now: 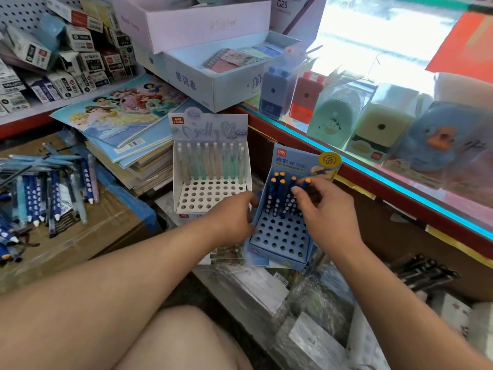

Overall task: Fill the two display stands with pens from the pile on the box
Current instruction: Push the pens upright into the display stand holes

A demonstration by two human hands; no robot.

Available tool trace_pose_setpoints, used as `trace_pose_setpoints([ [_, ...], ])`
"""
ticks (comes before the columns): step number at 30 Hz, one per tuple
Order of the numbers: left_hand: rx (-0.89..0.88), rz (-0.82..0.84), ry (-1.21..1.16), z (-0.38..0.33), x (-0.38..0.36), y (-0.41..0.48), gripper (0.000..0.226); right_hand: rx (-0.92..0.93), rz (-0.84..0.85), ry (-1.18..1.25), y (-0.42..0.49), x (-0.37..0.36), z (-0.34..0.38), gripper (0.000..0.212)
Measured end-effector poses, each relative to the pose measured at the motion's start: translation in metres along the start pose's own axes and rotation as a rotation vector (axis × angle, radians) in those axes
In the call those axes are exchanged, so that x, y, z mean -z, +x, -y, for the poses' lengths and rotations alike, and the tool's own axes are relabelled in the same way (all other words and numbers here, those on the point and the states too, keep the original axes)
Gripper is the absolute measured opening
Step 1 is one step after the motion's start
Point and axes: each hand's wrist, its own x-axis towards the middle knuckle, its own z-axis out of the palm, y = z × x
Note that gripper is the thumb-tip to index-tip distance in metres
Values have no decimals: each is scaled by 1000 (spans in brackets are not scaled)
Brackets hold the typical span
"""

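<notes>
Pinching a dark blue pen [303,184], the right hand [324,209] should keep it straight up and slide it into a free hole in the blue stand [280,235], while the left hand [234,213] grips that stand's side steady; the pile [42,190] waits on the box [93,231], far left.

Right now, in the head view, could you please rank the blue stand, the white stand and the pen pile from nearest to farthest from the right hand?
1. Blue stand: directly under the right hand, whose fingers pinch a pen over it.
2. White stand: next to the blue one, on its left.
3. Pen pile: far left, on the cardboard box.
</notes>
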Motion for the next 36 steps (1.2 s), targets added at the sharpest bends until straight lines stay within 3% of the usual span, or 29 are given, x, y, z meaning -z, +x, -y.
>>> trace_pose_setpoints([
  [5,-43,-9,-69,22,-17,0,65,8,-14,-53,4,-1,-3,14],
  [24,-42,-18,-127,36,-31,6,50,-91,142,-376,13,-23,-2,26],
  [32,-12,-24,-110,35,-25,2,45,-179,87,-202,-7,-9,11,31],
  [36,11,-123,-72,30,-4,-11,34,-80,216,-61,-30,-7,22,30],
])
